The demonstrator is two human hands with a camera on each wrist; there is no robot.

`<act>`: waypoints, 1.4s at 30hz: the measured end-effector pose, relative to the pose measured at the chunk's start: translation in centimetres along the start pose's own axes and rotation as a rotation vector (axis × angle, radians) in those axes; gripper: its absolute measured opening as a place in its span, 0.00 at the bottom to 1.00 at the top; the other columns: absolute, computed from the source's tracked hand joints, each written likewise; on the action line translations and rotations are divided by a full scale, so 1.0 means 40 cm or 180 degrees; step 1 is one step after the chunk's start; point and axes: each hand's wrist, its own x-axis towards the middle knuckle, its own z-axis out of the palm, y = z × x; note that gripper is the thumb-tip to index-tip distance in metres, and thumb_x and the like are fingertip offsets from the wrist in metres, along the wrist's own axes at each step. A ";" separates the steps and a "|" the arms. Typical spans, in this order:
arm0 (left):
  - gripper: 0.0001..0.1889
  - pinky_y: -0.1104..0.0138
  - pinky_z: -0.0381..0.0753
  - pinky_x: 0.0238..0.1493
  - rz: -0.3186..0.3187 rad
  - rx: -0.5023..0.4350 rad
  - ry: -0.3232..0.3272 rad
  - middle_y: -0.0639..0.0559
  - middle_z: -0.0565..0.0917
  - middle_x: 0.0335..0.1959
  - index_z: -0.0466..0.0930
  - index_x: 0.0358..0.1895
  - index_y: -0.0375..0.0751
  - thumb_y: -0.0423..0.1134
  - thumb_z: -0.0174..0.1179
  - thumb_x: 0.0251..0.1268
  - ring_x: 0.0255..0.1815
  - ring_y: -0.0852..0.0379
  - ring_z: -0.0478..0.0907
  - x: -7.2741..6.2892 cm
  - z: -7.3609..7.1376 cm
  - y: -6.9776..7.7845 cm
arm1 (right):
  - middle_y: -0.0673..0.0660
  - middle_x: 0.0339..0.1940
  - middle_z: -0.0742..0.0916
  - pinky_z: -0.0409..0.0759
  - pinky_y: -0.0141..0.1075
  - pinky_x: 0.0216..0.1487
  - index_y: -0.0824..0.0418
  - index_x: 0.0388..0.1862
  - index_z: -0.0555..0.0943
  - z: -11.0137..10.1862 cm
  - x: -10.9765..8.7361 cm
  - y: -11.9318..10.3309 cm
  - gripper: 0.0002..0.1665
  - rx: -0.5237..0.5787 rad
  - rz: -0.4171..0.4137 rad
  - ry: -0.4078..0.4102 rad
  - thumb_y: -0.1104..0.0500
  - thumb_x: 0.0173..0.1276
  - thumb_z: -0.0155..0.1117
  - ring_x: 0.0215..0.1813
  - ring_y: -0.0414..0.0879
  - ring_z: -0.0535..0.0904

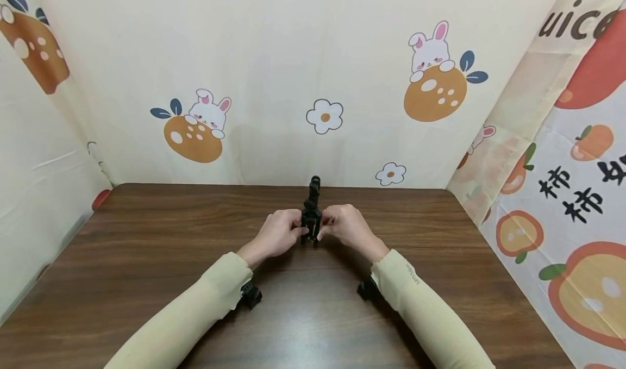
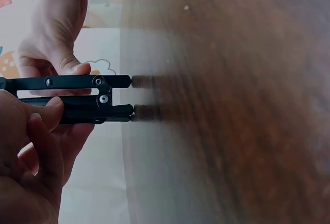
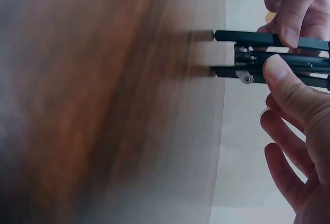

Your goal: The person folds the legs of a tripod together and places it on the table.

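A small black tripod (image 1: 311, 217), its legs close together, stands upright on the brown wooden table (image 1: 313, 293) near the back edge. From the left side, my left hand (image 1: 277, 232) pinches a leg low down, the thumb lying along it in the left wrist view. Opposite, my right hand (image 1: 348, 229) holds the other side with thumb and finger. Its thumb presses by the metal hinge (image 3: 246, 78) in the right wrist view, while its lower fingers are loosely bent. The leg tips (image 2: 130, 111) meet the tabletop. Part of the fingers is hidden behind the legs.
A pale cloth printed with rabbits, fruit and flowers (image 1: 325, 117) hangs behind the table. More cloth closes in the left and right (image 1: 587, 206) sides. Black wrist cameras (image 1: 251, 294) sit under both cream sleeves.
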 end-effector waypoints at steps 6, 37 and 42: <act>0.05 0.63 0.75 0.32 -0.0023 -0.0101 -0.0059 0.61 0.81 0.27 0.84 0.30 0.47 0.35 0.68 0.63 0.27 0.60 0.75 0.002 -0.002 0.000 | 0.42 0.25 0.85 0.79 0.32 0.32 0.53 0.29 0.85 0.005 -0.005 0.012 0.16 0.0494 0.0420 -0.0239 0.52 0.45 0.85 0.29 0.35 0.80; 0.08 0.63 0.77 0.34 -0.0673 -0.0715 -0.0441 0.58 0.83 0.28 0.82 0.33 0.46 0.36 0.74 0.56 0.29 0.59 0.78 0.006 0.000 -0.017 | 0.66 0.49 0.87 0.82 0.39 0.47 0.72 0.53 0.82 -0.153 0.027 -0.134 0.17 0.2254 0.0374 0.0815 0.71 0.65 0.68 0.48 0.54 0.85; 0.09 0.64 0.75 0.32 -0.0792 -0.0672 -0.0482 0.57 0.82 0.27 0.81 0.32 0.47 0.37 0.75 0.54 0.27 0.58 0.76 0.009 0.007 -0.020 | 0.70 0.53 0.83 0.80 0.52 0.52 0.77 0.54 0.79 -0.183 0.041 -0.213 0.21 0.2158 0.0012 0.1003 0.77 0.61 0.68 0.55 0.63 0.79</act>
